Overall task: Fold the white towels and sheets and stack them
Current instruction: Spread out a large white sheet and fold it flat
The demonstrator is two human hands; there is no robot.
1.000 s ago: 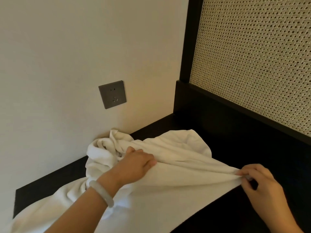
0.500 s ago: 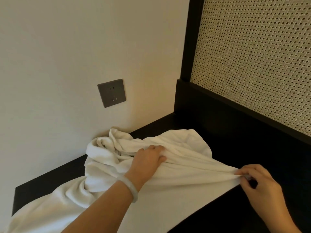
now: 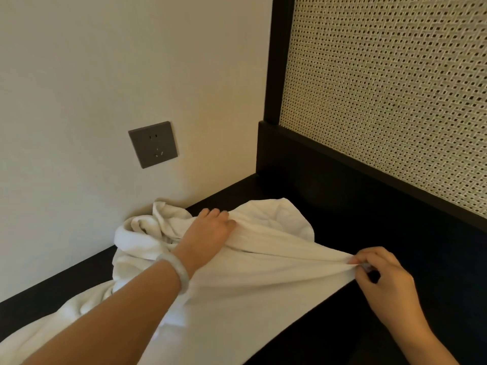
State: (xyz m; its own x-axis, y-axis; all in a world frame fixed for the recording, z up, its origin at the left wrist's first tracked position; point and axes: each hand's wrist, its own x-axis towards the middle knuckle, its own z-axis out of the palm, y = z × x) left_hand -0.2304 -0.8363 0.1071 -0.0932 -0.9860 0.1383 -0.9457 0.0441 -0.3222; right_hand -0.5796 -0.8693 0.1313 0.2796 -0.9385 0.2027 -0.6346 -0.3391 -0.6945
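Head view: white towel (image 3: pixel 263 280), rumpled, taut between left hand (image 3: pixel 208 231) and right hand (image 3: pixel 383 279) (grips clamping it).

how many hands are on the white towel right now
2. The left hand grips a bunched fold of the white towel near the crumpled part by the wall. The right hand pinches its stretched edge at the right, over the dark surface.

I see no words, numbers or signs to read. The wall socket (image 3: pixel 152 144) has only holes.
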